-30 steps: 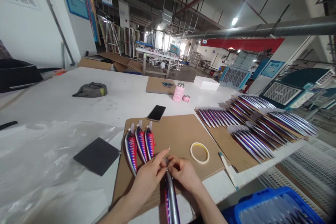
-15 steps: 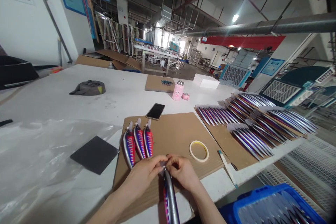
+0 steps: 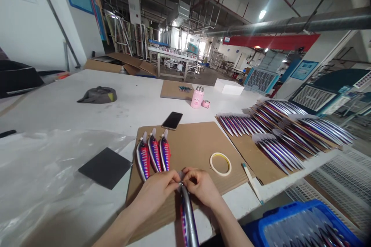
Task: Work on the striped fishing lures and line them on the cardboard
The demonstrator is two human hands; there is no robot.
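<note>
A fishing lure [image 3: 189,216] with a silver belly and purple-red side points away from me over the near edge of the cardboard sheet [image 3: 191,142]. At its far end, by the clear lip, my left hand [image 3: 158,189] pinches with thumb and forefinger. Close against it, my right hand [image 3: 203,187] has its fingers curled and pinched on the same end. The fingertips hide most of the lip. Three more striped lures [image 3: 154,152] lie side by side left of my hands. A roll of masking tape [image 3: 220,164] rests flat to the right.
Right of the sheet stand rows of lures [image 3: 275,152] on cardboard, beside a white-and-teal strip tool [image 3: 252,183]. A blue bin [image 3: 268,222] with lures is low right. A phone [image 3: 172,120], pink bottle [image 3: 197,97], black square [image 3: 106,168] and grey cap [image 3: 98,94] lie around.
The view has shifted slightly. Both hands stay at the lure's lip end, with the left fingertips bent a little closer in; the lure keeps its place.
</note>
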